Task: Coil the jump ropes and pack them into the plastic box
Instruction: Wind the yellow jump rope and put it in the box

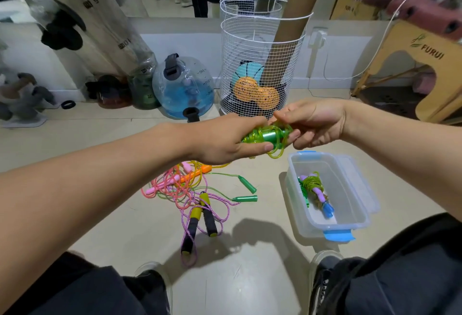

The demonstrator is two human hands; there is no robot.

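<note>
While both hands grip a green rope (268,137), tangled ropes (190,189) litter the tiled floor (250,277).

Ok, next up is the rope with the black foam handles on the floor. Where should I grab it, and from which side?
Take the two black foam handles together, from above. They lie nearly side by side on the floor, their yellow ends pointing away from you, so one hand could probably close around both. The pink cord loops around them and tangles with the other ropes further out, so it is a poor place to pull.
</note>
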